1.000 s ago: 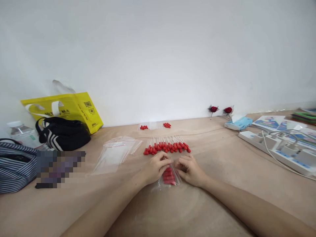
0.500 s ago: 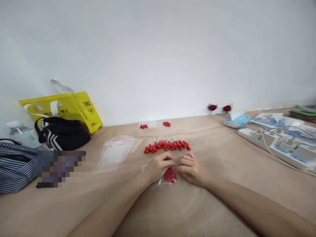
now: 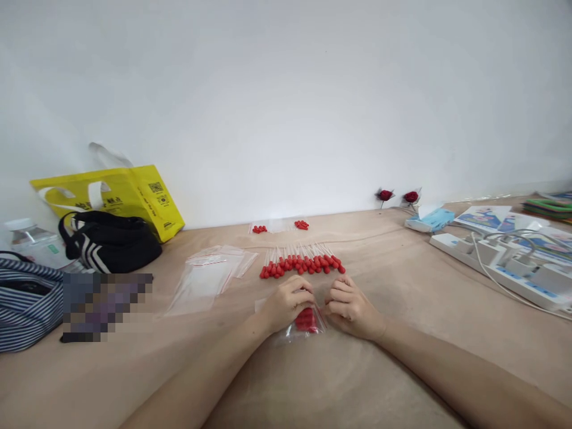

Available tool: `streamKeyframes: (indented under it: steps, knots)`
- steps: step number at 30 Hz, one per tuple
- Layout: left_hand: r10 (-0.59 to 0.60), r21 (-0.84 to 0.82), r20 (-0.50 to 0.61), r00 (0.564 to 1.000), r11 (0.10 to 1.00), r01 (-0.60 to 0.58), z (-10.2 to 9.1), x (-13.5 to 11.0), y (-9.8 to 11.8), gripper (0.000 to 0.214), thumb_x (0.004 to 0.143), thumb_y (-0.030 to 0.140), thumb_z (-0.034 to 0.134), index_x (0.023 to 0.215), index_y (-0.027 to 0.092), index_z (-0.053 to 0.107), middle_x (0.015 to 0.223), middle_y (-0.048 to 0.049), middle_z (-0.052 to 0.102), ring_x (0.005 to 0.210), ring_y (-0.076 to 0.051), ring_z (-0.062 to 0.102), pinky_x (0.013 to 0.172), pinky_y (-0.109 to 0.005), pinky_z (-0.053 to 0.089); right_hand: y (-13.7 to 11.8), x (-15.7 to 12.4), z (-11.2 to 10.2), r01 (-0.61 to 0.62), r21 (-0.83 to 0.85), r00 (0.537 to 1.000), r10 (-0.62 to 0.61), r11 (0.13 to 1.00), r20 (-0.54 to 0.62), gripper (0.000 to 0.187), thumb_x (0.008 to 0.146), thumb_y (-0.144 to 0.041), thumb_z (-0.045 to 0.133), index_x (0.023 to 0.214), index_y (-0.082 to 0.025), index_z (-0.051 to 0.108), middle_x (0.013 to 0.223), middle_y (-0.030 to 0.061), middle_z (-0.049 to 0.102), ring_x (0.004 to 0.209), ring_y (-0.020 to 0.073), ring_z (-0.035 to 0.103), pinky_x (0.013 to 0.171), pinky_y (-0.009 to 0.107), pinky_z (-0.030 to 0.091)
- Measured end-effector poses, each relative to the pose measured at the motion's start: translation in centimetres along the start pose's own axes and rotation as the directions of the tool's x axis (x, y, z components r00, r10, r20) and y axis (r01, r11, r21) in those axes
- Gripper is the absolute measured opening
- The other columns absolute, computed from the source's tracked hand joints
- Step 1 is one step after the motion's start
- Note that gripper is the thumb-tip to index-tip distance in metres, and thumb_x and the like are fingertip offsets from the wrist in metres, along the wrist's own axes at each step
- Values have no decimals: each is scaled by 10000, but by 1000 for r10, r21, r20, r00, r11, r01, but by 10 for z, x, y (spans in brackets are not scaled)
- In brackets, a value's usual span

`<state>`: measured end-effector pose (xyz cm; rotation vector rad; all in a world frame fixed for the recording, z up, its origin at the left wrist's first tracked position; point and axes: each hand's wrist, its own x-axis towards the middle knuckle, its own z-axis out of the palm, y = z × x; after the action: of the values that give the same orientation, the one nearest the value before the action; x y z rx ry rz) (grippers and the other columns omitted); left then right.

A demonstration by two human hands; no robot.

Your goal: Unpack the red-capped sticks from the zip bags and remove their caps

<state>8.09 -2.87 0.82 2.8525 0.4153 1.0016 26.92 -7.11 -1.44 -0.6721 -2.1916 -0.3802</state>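
Note:
My left hand [image 3: 292, 302] is closed on a clear zip bag [image 3: 286, 338] lying low on the table. Several red pieces [image 3: 306, 323] show through the plastic, just below the fingers. On the bag's right side, my right hand [image 3: 351, 308] has its fingers curled in a pinch at the edge, where a thin red line runs. Its fingertips are partly hidden. Just beyond both hands, a row of red-headed white sticks [image 3: 308, 262] lies with the heads toward me. A fanned stack of flat clear zip bags [image 3: 199, 286] rests to the left.
Two filled bags with red pieces [image 3: 301, 225] lie near the wall. At left are a yellow bag [image 3: 156, 196], a black pouch [image 3: 120, 241], a bottle [image 3: 36, 241] and a striped bag [image 3: 29, 304]. At right, a white power strip [image 3: 496, 268] trails cables beside a blue tissue pack [image 3: 429, 220].
My right hand has shifted slightly right along the bag's edge, and the red line there shows more clearly. My left hand stays nearly in place on the bag.

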Motion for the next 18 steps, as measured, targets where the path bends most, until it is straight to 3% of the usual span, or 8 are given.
streamKeyframes:
  steps: [10,18]
  knots:
    - [-7,-13,127,992,1000,8,-1,1,0,197,839,144,425,768,147,608,810,-57,594,765,-129,534,709,-233,437,-1,1,1,-40,-45,999,40,998,-7,233,773,-122,454,545,-170,456,558,-15,451,603,110,382,665,272,324]
    - [27,34,145,989,999,-32,-1,2,-2,196,837,129,412,736,148,579,804,-52,598,757,-128,526,706,-229,421,-1,0,0,-47,-27,998,48,999,34,192,774,-133,438,593,-170,490,569,-12,458,614,114,387,679,284,317]
